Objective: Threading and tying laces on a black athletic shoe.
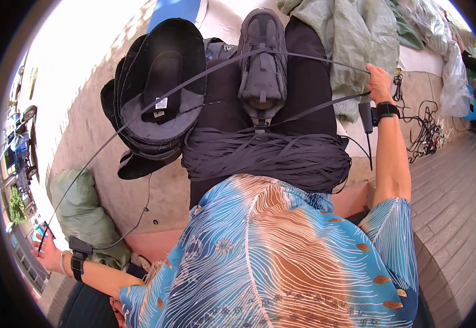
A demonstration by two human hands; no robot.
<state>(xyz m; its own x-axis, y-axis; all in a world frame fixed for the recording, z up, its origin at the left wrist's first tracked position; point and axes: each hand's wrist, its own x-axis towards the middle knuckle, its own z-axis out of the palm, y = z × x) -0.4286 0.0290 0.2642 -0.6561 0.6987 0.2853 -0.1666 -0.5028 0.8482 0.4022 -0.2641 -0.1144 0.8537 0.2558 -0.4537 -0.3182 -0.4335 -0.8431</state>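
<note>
A dark grey shoe upper [262,76] stands between my thighs, its toe pointing away from me. A long grey shoelace [139,117] runs taut from my left hand [47,252], stretched far out at the lower left, to the lacing area of the upper. From there it goes on to my right hand [380,85], raised at the right and closed on it. My left fingers are closed on the lace, partly spread. A second strand runs from my right hand down toward the upper's heel. Across my lap lies a thick bundle of grey shoelaces [265,156].
At my left, several black and grey shoe uppers [188,49] are nested in a stack. Beyond them lies a pale green sack [79,202]. A grey-green sheet [352,44] and clear plastic [437,49] lie at the far right, near tangled black cords [426,128]. Wired wristbands are on both wrists.
</note>
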